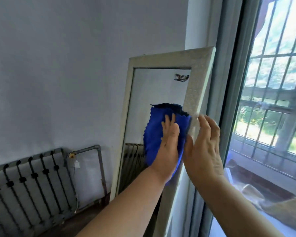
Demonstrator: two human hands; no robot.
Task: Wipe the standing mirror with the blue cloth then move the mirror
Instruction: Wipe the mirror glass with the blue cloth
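The standing mirror (171,59) has a white textured frame and leans upright in the corner between the wall and the window. The blue cloth (154,134) lies spread on the glass near the mirror's right side, at mid height. My left hand (169,146) presses flat on the cloth, fingers pointing up, and holds it against the glass. My right hand (203,147) rests on the right frame rail beside it, thumb on the front and fingers over the outer edge. A small dark sticker (181,77) sits near the glass's top right corner.
A dark ribbed radiator (32,185) runs along the wall at lower left, with a grey pipe (99,168) standing between it and the mirror. A barred window (272,100) with a grey frame is directly right of the mirror. The pale wall (67,74) fills the left.
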